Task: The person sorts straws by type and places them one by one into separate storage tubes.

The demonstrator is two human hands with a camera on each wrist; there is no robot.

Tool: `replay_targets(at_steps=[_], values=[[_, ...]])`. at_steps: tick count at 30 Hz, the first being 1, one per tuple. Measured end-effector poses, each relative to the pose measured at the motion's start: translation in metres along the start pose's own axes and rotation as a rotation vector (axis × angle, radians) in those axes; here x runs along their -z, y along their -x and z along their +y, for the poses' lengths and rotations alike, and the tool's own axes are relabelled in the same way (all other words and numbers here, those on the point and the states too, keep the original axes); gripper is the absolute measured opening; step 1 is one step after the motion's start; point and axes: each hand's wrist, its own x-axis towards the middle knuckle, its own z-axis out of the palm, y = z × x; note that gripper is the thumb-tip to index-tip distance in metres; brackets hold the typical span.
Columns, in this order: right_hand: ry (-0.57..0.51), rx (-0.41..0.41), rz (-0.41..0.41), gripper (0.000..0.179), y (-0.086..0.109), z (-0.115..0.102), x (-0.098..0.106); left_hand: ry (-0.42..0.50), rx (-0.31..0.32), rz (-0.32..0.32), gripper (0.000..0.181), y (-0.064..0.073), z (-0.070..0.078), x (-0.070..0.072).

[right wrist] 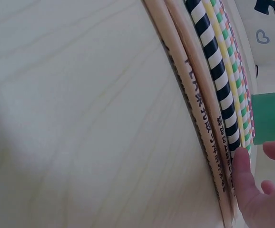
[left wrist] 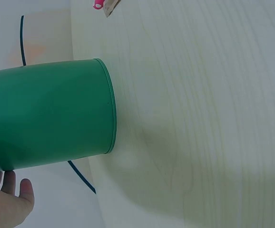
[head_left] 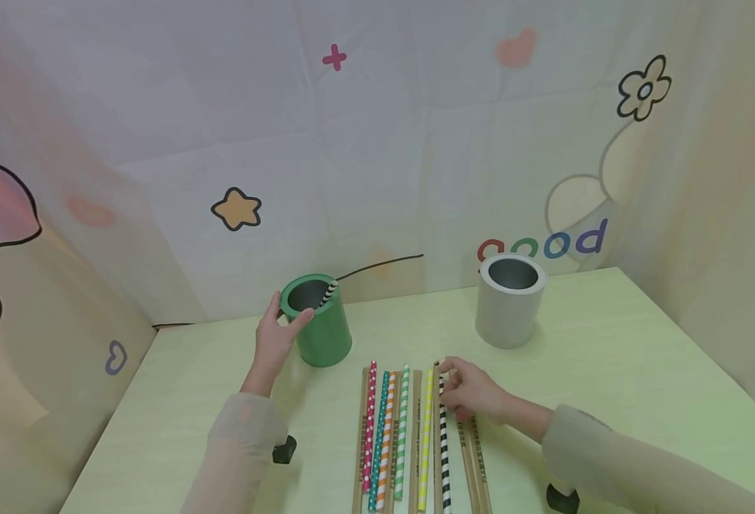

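On the left, my left hand (head_left: pixel 275 346) holds the green cup (head_left: pixel 323 335) at its rim, fingers at the far left side and thumb on the near edge. A black-and-white striped paper straw (head_left: pixel 329 291) leans inside that cup, its lower part hidden. My right hand (head_left: pixel 470 389) is over the upper end of another black-and-white striped straw (head_left: pixel 444 457) on the table. In the right wrist view, one fingertip (right wrist: pixel 241 154) is right at that straw's end, while another finger stands apart from it.
Beside the black-and-white straw lie yellow (head_left: pixel 426 442), green-striped (head_left: pixel 402 428), orange-striped (head_left: pixel 385 442), teal dotted (head_left: pixel 378 442) and pink dotted (head_left: pixel 370 428) straws. Plain brown straws (head_left: pixel 474 464) lie among them and to the right. A white cup (head_left: pixel 509 310) stands at the back right, before a printed curtain (head_left: pixel 377 143).
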Motion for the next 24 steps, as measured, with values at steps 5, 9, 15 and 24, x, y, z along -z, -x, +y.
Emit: replay_targets(at_steps=[5,9,15,24], values=[[0.069,0.006,0.017,0.038,0.0022,-0.0020,-0.0024,0.003,0.006,-0.003,0.089,0.0000,0.0008,0.0003],[0.142,0.012,0.036,0.036,0.0038,-0.0052,-0.0047,0.012,0.005,-0.002,0.089,-0.0002,0.0010,0.0000],[0.245,0.008,0.084,0.036,0.0014,-0.0058,-0.0093,0.005,0.011,0.001,0.089,0.0002,0.0012,-0.0004],[0.289,0.044,0.090,0.032,0.0018,-0.0037,-0.0091,0.000,0.021,-0.001,0.089,0.0004,0.0018,0.0003]])
